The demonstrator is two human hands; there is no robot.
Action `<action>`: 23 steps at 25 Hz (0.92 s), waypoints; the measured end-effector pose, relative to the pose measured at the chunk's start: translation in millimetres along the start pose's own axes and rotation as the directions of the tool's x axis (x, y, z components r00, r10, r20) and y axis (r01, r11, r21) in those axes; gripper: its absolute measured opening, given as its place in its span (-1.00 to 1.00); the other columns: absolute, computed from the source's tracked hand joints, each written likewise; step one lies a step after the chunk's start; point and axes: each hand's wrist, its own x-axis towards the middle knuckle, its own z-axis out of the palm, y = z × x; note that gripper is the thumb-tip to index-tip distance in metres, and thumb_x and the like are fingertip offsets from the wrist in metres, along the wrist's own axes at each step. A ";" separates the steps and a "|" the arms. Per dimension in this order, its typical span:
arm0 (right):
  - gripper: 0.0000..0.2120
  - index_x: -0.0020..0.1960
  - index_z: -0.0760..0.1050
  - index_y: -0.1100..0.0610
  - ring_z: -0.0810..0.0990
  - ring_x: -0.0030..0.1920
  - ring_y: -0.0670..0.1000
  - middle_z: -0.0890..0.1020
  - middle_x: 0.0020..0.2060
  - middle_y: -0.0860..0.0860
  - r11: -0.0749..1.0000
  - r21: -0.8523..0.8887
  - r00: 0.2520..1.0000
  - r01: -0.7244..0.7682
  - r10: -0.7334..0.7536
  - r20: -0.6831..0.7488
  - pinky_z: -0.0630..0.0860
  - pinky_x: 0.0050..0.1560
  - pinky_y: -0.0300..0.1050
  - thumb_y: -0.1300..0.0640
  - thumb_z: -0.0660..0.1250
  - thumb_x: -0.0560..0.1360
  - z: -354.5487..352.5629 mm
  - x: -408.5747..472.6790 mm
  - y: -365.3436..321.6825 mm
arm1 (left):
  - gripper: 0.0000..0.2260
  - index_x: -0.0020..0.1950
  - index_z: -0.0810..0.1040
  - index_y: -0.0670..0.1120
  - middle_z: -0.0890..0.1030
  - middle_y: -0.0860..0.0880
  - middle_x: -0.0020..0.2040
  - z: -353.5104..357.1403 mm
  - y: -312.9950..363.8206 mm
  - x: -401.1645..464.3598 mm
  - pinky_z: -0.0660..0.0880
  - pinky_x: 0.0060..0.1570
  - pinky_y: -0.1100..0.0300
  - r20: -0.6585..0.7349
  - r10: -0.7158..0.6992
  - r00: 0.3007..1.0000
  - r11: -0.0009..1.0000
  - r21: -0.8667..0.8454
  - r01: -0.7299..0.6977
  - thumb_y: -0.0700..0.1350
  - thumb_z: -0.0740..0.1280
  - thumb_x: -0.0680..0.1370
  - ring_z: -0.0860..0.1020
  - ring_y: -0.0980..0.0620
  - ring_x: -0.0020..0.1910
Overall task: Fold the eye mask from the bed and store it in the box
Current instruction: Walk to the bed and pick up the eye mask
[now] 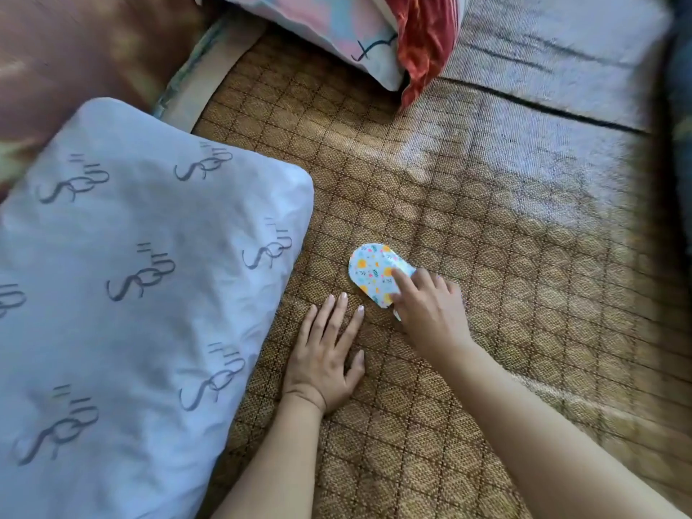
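The eye mask [372, 273], white with yellow and blue flower print, lies folded in half on the woven bed mat [468, 226]. My right hand [427, 309] rests on its right end, index finger pressing down on the top layer, the other fingers curled over the mask's edge. My left hand [329, 354] lies flat on the mat just left of and below the mask, fingers spread, touching nothing else. No box is in view.
A large white pillow [131, 301] with grey script print fills the left side, its corner close to the mask. At the top sit a pastel pillow [337, 28] and a red cloth [423, 43]. The bed's edge runs along the upper left.
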 end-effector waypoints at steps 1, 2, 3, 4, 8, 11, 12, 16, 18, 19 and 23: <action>-0.47 0.38 0.31 0.11 0.48 0.16 0.20 0.51 0.20 0.14 0.990 0.083 0.992 -0.118 0.114 0.056 0.43 0.10 0.14 -0.04 0.32 0.47 -2.2 3.7 -0.8 | -0.46 0.43 0.34 -0.03 0.37 -0.14 0.45 -0.1 0.3 -0.7 0.14 0.41 -0.06 -0.007 -0.003 1.000 1.000 -0.001 0.003 0.09 0.13 0.46 0.33 -0.13 0.44; -0.42 0.40 0.24 0.11 0.40 0.24 0.20 0.43 0.27 0.14 0.961 0.147 0.970 -0.232 0.216 0.115 0.36 0.17 0.14 -0.07 0.31 0.47 -1.0 10.0 -1.2 | -0.46 0.43 0.34 -0.03 0.37 -0.14 0.45 0.6 -0.2 -0.4 0.14 0.41 -0.06 -0.013 -0.004 1.000 1.000 0.005 0.004 0.09 0.13 0.46 0.33 -0.13 0.44; -0.41 0.38 0.25 0.11 0.36 0.26 0.19 0.40 0.28 0.13 0.928 0.185 0.942 -0.324 0.298 0.156 0.33 0.20 0.14 -0.08 0.34 0.44 0.6 16.6 -1.6 | -0.46 0.43 0.34 -0.02 0.37 -0.14 0.45 1.6 -0.9 0.5 0.14 0.41 -0.06 -0.014 -0.001 1.000 1.000 0.016 0.002 0.09 0.14 0.46 0.32 -0.13 0.44; -0.42 0.34 0.29 0.12 0.35 0.26 0.19 0.41 0.26 0.13 0.898 0.211 0.917 -0.386 0.348 0.194 0.32 0.20 0.14 -0.08 0.37 0.42 1.2 22.0 -2.0 | -0.46 0.43 0.34 -0.02 0.37 -0.14 0.45 3.4 -1.5 1.5 0.13 0.41 -0.07 -0.019 0.002 1.000 1.000 0.026 -0.002 0.09 0.14 0.46 0.32 -0.13 0.44; -0.65 0.15 0.45 0.15 0.41 0.15 0.19 0.50 0.11 0.13 0.838 0.295 0.887 -0.460 0.414 0.207 0.35 0.14 0.08 0.02 0.39 0.44 3.0 25.7 -5.9 | -0.46 0.43 0.33 -0.01 0.36 -0.14 0.46 7.9 -2.8 1.3 0.12 0.42 -0.07 -0.029 0.009 1.000 1.000 0.020 -0.008 0.10 0.13 0.46 0.31 -0.11 0.45; -0.84 -0.25 0.46 0.10 0.46 -0.17 0.08 0.49 -0.17 0.07 0.648 0.630 0.898 -0.429 0.384 0.217 0.42 -0.23 -0.07 0.11 0.38 0.46 -9.4 10.5 5.0 | -0.46 0.44 0.32 -0.01 0.35 -0.15 0.46 5.4 -0.3 -0.3 0.11 0.42 -0.07 -0.045 0.014 0.999 1.000 0.016 -0.013 0.10 0.10 0.47 0.31 -0.13 0.45; -0.79 -0.30 0.43 0.08 0.47 -0.28 0.03 0.51 -0.24 0.03 0.536 0.725 0.894 -0.433 0.361 0.267 0.44 -0.33 -0.10 0.12 0.39 0.46 -17.0 5.3 11.6 | -0.45 0.46 0.28 0.00 0.30 -0.14 0.49 3.3 -0.4 -0.1 0.07 0.45 -0.07 -0.013 0.006 1.000 0.999 0.031 -0.005 0.11 0.07 0.48 0.26 -0.13 0.47; -0.94 -0.17 0.54 0.10 0.57 -0.37 -0.10 0.60 -0.30 -0.04 0.402 0.802 0.892 -0.441 0.296 0.342 0.50 -0.46 -0.28 0.13 0.40 0.45 -57.3 -21.8 26.0 | -0.45 0.53 -0.10 0.00 -0.09 -0.11 0.58 -12.2 4.9 -0.2 -0.24 0.51 -0.03 0.203 -0.044 0.978 0.997 0.068 0.030 0.12 -0.08 0.57 -0.13 -0.06 0.55; -0.89 -0.07 0.56 0.16 0.58 -0.37 -0.09 0.61 -0.29 -0.04 0.411 0.790 0.889 -0.454 0.274 0.368 0.49 -0.48 -0.33 0.13 0.39 0.46 -75.6 -39.6 21.0 | -0.50 0.52 0.06 -0.03 0.07 -0.10 0.56 -30.3 15.9 -8.7 -0.10 0.52 -0.04 0.257 -0.106 0.961 0.992 -0.037 0.120 0.07 -0.02 0.60 -0.01 -0.07 0.55; -0.87 -0.05 0.56 0.18 0.61 -0.31 -0.05 0.63 -0.25 -0.01 0.391 0.793 0.882 -0.468 0.265 0.390 0.56 -0.40 -0.28 0.13 0.39 0.46 -85.6 -51.3 15.8 | -0.57 0.46 0.22 -0.03 0.30 -0.09 0.48 -44.6 22.0 -18.7 0.13 0.50 -0.01 0.264 -0.170 0.949 0.961 -0.169 0.219 0.05 0.01 0.60 0.19 -0.07 0.50; -0.85 -0.03 0.55 0.19 0.65 -0.18 0.03 0.66 -0.17 0.03 0.332 0.806 0.871 -0.491 0.149 0.469 0.64 -0.10 -0.12 0.14 0.39 0.44 -147.8 -115.5 -20.4 | -0.63 0.09 0.56 -0.07 0.60 0.10 -0.28 -145.4 40.9 -79.5 0.46 -0.46 0.40 0.549 -0.320 0.772 0.107 -0.789 0.605 0.13 0.08 0.60 0.57 0.05 -0.32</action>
